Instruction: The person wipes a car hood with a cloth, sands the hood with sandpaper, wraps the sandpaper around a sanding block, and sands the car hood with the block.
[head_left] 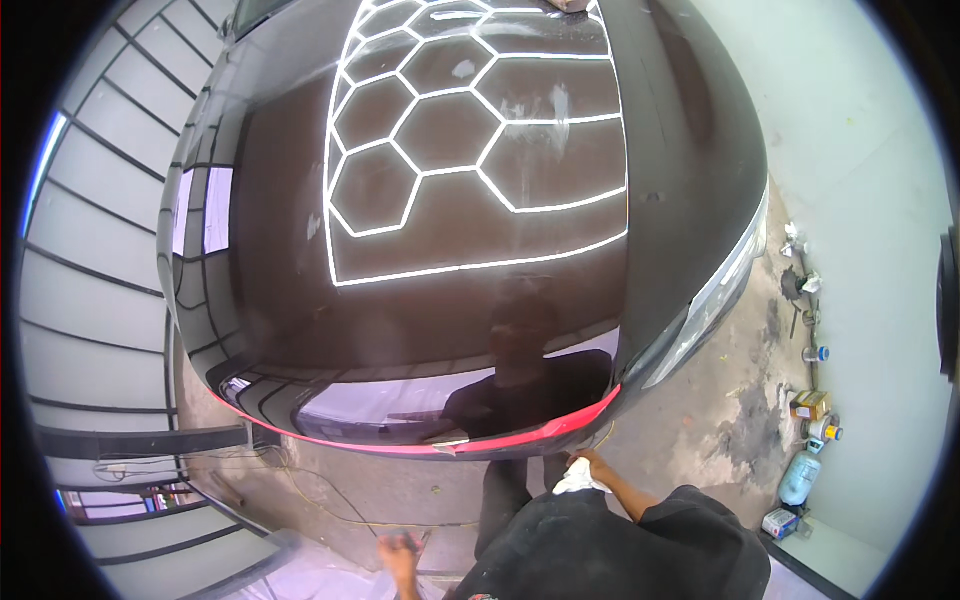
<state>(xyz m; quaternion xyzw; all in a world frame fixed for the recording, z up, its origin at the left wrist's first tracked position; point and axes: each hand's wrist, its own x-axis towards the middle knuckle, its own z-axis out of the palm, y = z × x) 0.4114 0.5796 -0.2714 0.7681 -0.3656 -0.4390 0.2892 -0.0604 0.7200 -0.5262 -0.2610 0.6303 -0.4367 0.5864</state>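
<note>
A glossy dark brown car hood (270,300) spreads out before me. White lines in a hexagon pattern (450,172) cover its middle and far part, with a grey haze along them. Red-pink tape (545,432) follows the hood's front edge. Below that edge, close to my body, my right hand (598,463) is closed on a crumpled white cloth (577,478). My left hand (400,552) is held low, away from the car. Its fingers are blurred, and whether something is in them I cannot make out.
A light blue gas cylinder (800,478), a cardboard box (808,404) and small containers stand along the right wall. A thin yellowish hose (350,522) lies on the concrete floor (690,430). Dark-framed panels (95,300) rise at left. A brownish object (570,4) sits at the hood's far end.
</note>
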